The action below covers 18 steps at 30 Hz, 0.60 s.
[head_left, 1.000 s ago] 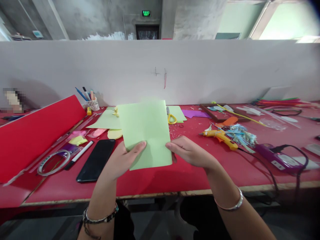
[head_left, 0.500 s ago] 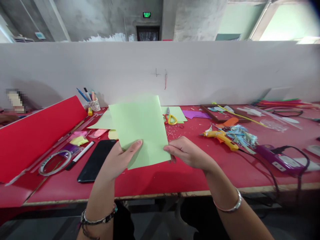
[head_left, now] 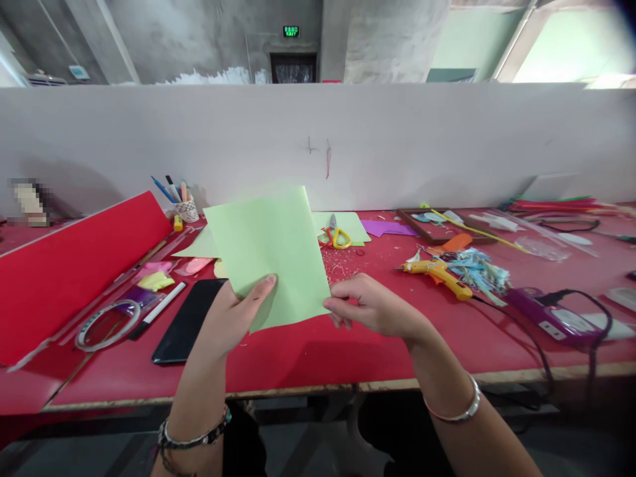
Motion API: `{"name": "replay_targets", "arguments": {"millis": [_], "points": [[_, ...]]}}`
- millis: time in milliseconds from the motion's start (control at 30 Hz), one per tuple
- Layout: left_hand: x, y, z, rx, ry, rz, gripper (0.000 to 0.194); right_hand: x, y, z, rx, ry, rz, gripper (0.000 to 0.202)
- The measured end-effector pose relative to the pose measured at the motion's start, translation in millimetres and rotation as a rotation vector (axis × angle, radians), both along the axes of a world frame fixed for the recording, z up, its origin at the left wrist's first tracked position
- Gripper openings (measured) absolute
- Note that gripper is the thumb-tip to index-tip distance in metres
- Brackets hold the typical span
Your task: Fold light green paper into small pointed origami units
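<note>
A sheet of pale green paper [head_left: 271,242] is held up over the near side of a red table [head_left: 308,364], between two bare hands, its top leaning to the left. Its lower left part is gripped by the left hand [head_left: 243,310], with the thumb laid across the front and the fingers hidden behind. Its lower right corner is pinched by the right hand [head_left: 375,305], between the thumb and curled fingers. Most of the sheet is raised above both hands.

A dark bracelet [head_left: 196,437] is worn on the left wrist and a silver bangle [head_left: 462,411] on the right.

Just left of the left hand, a black phone [head_left: 183,324] is partly covered. Farther left, a marker [head_left: 158,311], a pale ring [head_left: 109,324] and a large red board [head_left: 84,271] are laid out. Beyond the sheet, yellow-handled scissors [head_left: 340,238] are rested on more green paper. To the right of the right hand, a yellow glue gun [head_left: 440,273] is placed beside a heap of blue and white strands [head_left: 479,268]. The table is backed by a white partition [head_left: 422,139].
</note>
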State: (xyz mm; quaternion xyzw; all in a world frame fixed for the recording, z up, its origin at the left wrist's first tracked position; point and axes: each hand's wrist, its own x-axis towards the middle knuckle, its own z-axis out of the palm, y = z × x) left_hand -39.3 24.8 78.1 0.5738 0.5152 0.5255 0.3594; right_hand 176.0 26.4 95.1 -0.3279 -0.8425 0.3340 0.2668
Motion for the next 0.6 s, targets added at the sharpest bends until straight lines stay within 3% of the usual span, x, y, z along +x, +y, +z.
{"name": "replay_targets", "arguments": {"millis": [200, 400, 500, 600], "points": [[4, 1, -4.1, 0.075, -0.028, 0.03, 0.031, -4, 0, -0.6, 0.07, 0.125, -0.157, 0.026], [7, 1, 3.9, 0.121, 0.111, -0.143, 0.023, -1, 13, -8.2, 0.152, 0.53, -0.524, 0.015], [3, 0, 9.7, 0.304, 0.113, 0.024, 0.036, 8, 14, -5.5, 0.233, 0.543, -0.662, 0.014], [6, -7, 15.5, 0.624, 0.356, 0.327, 0.044, 11, 7, 0.9, 0.382, 0.438, -0.724, 0.012]]}}
